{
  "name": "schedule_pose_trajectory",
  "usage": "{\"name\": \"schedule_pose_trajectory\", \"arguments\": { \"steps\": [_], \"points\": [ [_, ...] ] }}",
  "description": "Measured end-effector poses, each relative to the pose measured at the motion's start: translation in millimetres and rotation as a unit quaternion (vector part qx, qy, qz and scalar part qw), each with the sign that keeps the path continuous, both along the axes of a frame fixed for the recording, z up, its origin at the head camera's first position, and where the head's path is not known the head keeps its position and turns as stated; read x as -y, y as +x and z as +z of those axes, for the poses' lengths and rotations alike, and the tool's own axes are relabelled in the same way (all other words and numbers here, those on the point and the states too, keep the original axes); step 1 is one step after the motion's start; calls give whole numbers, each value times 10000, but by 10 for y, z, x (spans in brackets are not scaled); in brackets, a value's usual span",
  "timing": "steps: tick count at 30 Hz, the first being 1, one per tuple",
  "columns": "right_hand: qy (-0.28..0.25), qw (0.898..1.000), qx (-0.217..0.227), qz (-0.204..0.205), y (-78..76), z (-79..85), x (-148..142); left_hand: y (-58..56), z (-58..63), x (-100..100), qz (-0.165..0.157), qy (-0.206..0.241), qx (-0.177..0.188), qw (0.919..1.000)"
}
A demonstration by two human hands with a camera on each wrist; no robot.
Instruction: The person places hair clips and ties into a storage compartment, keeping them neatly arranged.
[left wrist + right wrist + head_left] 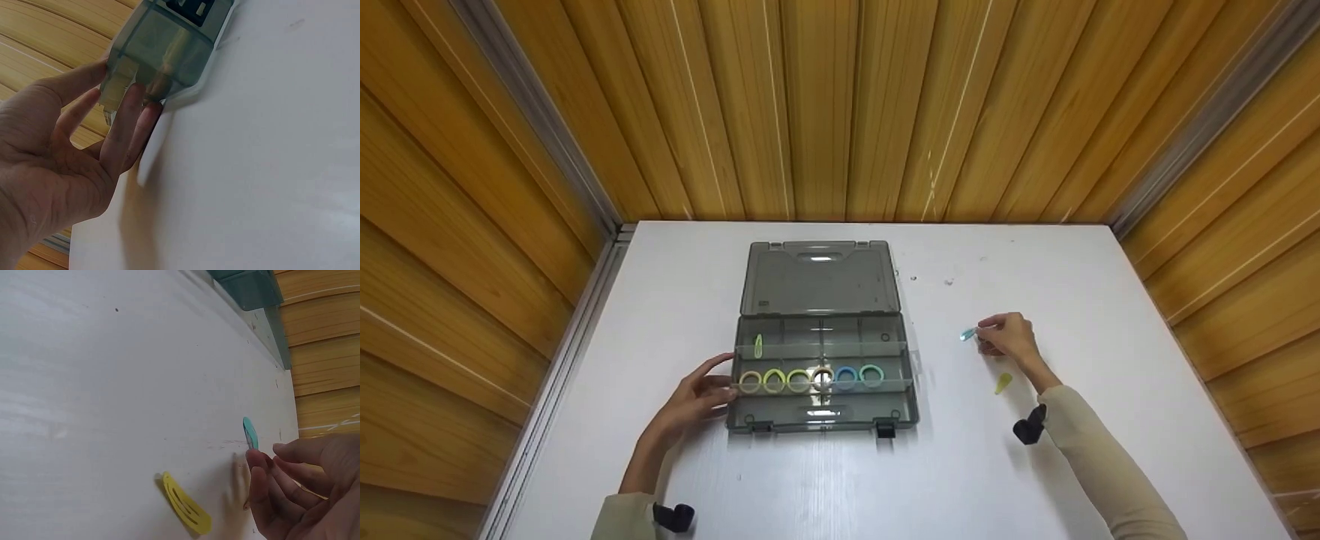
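A grey see-through compartment box (pixel 820 411) lies with its lid (pixel 820 281) folded back. My left hand (pixel 690 405) touches the box's left side with nearly straight fingers, seen closely in the left wrist view. In the middle row stand several hair ties (pixel 847 379) in yellow, beige, blue and green. A light green hair clip (pixel 758 346) sits in the back row at left. To the right of the box, my right hand (pixel 1011 337) pinches a teal hair clip (pixel 250 432) just above the table. Nearby on the table lies a yellow hair clip (pixel 187 506).
The white table (pixel 952 465) backs onto a wood-patterned wall (pixel 817 112), with similar walls at both sides. Small specks (pixel 949 282) mark the tabletop right of the lid. Black wrist mounts (pixel 1030 424) sit at both cuffs.
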State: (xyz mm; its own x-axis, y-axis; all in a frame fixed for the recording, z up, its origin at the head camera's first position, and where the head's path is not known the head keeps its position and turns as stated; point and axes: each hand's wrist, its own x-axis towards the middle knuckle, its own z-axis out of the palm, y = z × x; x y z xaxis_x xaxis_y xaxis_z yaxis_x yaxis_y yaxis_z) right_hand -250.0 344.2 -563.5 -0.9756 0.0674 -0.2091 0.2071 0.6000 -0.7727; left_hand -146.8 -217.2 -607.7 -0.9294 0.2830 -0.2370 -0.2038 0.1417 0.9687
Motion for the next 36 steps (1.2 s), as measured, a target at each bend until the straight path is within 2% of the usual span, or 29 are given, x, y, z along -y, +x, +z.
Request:
{"name": "schedule_pose_trajectory", "arguments": {
  "steps": [6,11,18,29,36],
  "points": [
    [-34,9990,30,-439,4,-125,56,2,-12,-2,-13,-44,51,10000],
    [148,9979,-87,-623,26,-175,96,4,-12,-18,-27,-94,51,9999],
    [457,9973,-183,-550,30,-249,147,6,-9,-2,-81,-8,9,10000],
    [474,9980,25,-414,71,-185,143,10,-21,-12,-186,78,-85,9998],
    [961,9951,-165,-183,111,-171,144,16,-4,-21,-82,54,32,9999]
  ]
}}
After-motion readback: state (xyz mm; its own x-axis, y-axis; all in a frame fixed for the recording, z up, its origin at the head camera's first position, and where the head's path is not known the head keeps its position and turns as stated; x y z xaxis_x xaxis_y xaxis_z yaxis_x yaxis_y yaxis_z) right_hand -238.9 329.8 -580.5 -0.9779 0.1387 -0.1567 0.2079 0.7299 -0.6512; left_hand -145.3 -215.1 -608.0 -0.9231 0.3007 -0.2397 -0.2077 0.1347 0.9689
